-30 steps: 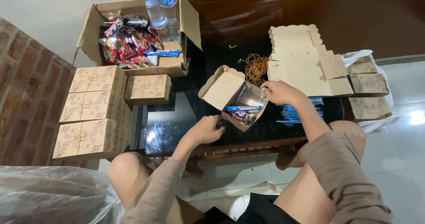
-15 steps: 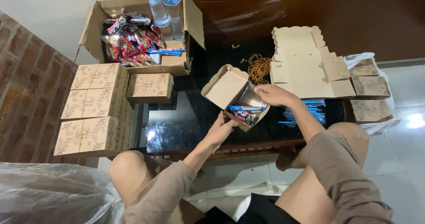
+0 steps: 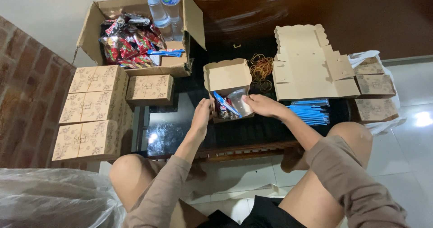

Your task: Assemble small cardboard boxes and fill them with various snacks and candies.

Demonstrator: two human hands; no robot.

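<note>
A small kraft snack box (image 3: pixel 228 90) stood open at the centre of the frame on a dark glass-topped table (image 3: pixel 180 124), its lid tilted back. Inside it, a clear plastic cup (image 3: pixel 237 101), a blue-wrapped item (image 3: pixel 224 103) and red snack packets could be made out. The box was gripped on its left wall by the left hand (image 3: pixel 201 114), fingers curled around the edge. Its right side was held by the right hand (image 3: pixel 261 105), fingers pressed near the cup; whether the cup itself was pinched could not be told.

Just beyond the box, rubber bands (image 3: pixel 260 67) lay loose, and flat unfolded box blanks (image 3: pixel 306 61) were stacked to the right, with blue straws (image 3: pixel 311 113) below them. Closed decorated boxes (image 3: pixel 92 113) were piled at the left, and a large carton (image 3: pixel 140 29) of snacks and water cups sat in the upper left.

As a judgement, the thin card walls could be buckled if squeezed unevenly, and the cup, seemingly leaning, could be crushed or tipped out. The box, resting near the table's front edge, could be nudged off if pulled toward the knees.
</note>
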